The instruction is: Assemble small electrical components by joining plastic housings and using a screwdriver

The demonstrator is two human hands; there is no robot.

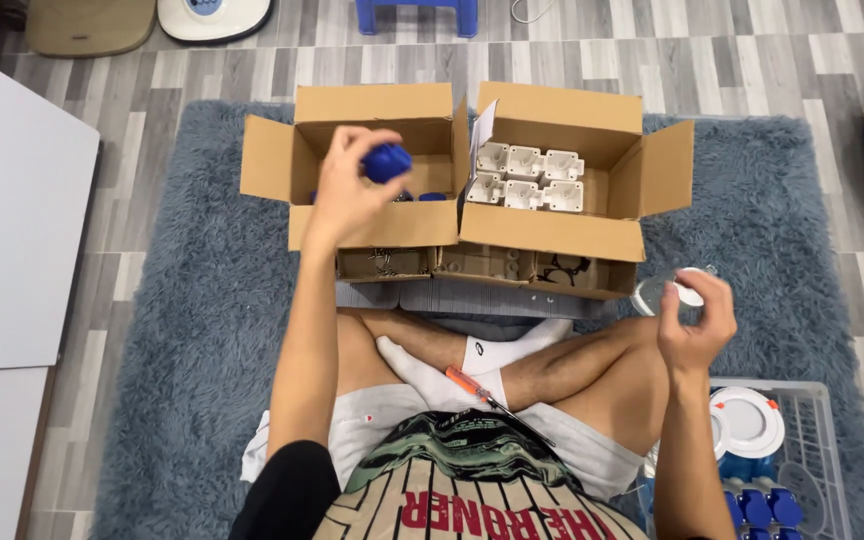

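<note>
My left hand (350, 190) is raised over the left cardboard box (272, 160) and grips a small blue plastic part (387, 162) at the fingertips. More blue parts (432, 196) lie inside that box. My right hand (694, 318) is held out to the right above my knee and pinches a small round white part (690, 292) with a clear plastic wrapper (649, 295) beside it. The right cardboard box (552, 232) holds several white plastic housings (527, 177) in rows.
An orange-handled screwdriver (477, 390) rests on my crossed legs. A low cardboard tray (482, 265) of small parts sits in front of the boxes. A clear crate (817, 440) at the lower right holds a round white fitting (747, 420) and blue parts (757, 505). A grey rug (202, 320) covers the floor; white boards (12, 220) lie at the left.
</note>
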